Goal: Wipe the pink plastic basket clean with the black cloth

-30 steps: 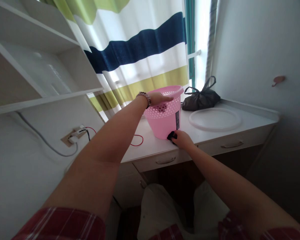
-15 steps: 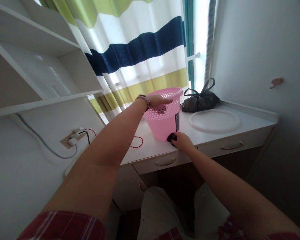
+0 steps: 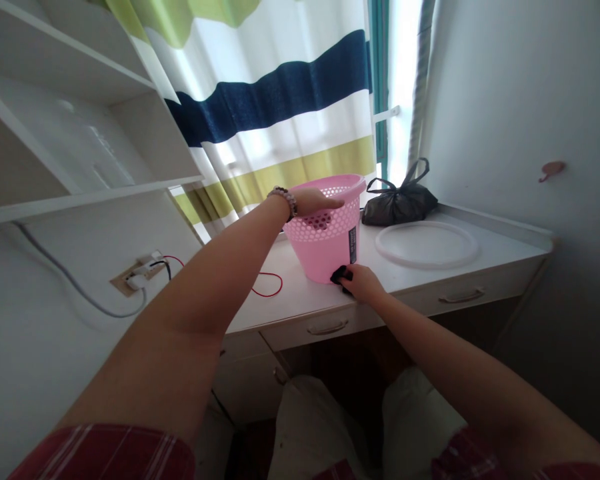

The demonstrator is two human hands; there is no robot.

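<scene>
A pink perforated plastic basket [image 3: 330, 247] stands upright on the white desk [image 3: 410, 277]. My left hand [image 3: 314, 199], with a bead bracelet on the wrist, grips the basket's near rim. My right hand [image 3: 363, 282] rests on the desk at the basket's base and holds a small black thing [image 3: 339, 275] pressed against the basket's lower wall. What the black thing is cannot be made out.
A tied black plastic bag [image 3: 399, 200] lies behind the basket by the window. A white round lid [image 3: 427, 245] lies flat on the desk at the right. A red wire [image 3: 267, 285] loops left of the basket. White shelves [image 3: 80, 133] hang at left; drawers [image 3: 327, 327] sit under the desk.
Hardly anything has changed: both hands keep their hold on the basket and the black thing. The view has drifted slightly to the right.
</scene>
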